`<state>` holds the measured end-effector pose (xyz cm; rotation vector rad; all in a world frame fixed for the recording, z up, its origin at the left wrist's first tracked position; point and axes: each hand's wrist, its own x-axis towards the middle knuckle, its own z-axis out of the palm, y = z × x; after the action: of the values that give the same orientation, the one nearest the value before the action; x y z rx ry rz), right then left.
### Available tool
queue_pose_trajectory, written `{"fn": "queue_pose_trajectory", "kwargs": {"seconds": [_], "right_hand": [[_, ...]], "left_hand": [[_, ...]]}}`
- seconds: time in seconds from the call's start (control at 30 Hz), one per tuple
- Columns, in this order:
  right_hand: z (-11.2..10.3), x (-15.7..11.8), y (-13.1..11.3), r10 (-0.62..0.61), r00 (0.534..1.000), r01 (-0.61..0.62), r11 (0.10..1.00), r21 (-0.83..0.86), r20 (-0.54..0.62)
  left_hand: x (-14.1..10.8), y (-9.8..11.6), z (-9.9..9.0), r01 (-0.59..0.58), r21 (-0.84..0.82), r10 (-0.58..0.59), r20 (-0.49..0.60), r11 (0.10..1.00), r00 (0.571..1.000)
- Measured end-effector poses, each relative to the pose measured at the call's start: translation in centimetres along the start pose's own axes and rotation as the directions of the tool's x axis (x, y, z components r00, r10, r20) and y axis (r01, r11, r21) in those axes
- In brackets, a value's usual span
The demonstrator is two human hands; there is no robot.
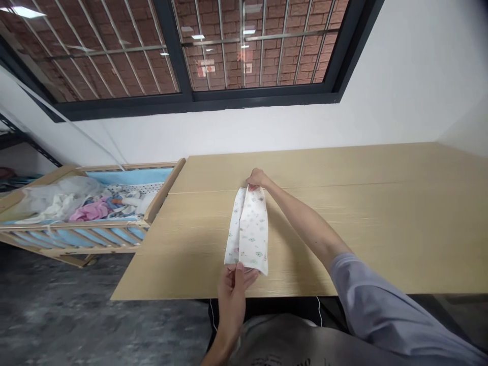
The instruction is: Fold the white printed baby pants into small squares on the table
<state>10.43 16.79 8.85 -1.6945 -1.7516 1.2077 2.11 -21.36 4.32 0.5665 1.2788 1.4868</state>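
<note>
A folded white cloth [253,229] with a small coloured print lies lengthwise over the wooden table, and a long fold line runs down it. It looks like a baby's garment or cloth, but I cannot tell which. At its near end my left hand [233,290] is closed on the edge, thumb on top and fingers underneath. My right hand [257,178] reaches across to the far end and pinches the cloth there. Part of the right hand's fingertips is hidden by the hand itself.
The wooden table [362,218] stretches to the right and back to the white wall [267,129]. On the left stands a wooden crib [168,190] with blue lining and a heap of clothes [91,209]. A barred window [259,46] is above.
</note>
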Motion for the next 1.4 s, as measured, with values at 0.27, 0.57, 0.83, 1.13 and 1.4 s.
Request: {"fn": "queue_pose_trajectory", "kwargs": {"seconds": [0.27, 0.57, 0.83, 1.13, 1.4], "right_hand": [[3.3, 1.5, -0.3, 0.035, 0.999, -0.035, 0.999, -0.013, -0.005], [5.1, 2.7, 0.3, 0.059, 0.998, -0.06, 0.997, -0.049, -0.016], [5.4, 0.2, -0.2, -0.068, 0.997, 0.065, 0.991, -0.118, -0.02], [6.5, -12.8, 2.1, -0.713, 0.663, 0.748, 0.619, -0.24, 0.228], [8.3, -21.1, 6.9, -0.796, 0.195, 0.978, 0.2, -0.056, 0.572]], "left_hand": [[1.3, -0.6, -3.1, 0.008, 0.037, -0.004, -0.092, 0.999, 0.996], [1.8, -0.3, -4.1, 0.108, 0.073, -0.1, -0.116, 0.991, 0.988], [1.6, 0.5, -4.9, 0.249, 0.248, -0.228, -0.109, 0.936, 0.967], [-0.7, -0.4, -6.2, -0.655, 0.613, 0.554, 0.389, 0.442, 0.737], [-0.4, -3.6, -5.4, -0.638, 0.719, 0.494, 0.675, -0.275, 0.548]]}}
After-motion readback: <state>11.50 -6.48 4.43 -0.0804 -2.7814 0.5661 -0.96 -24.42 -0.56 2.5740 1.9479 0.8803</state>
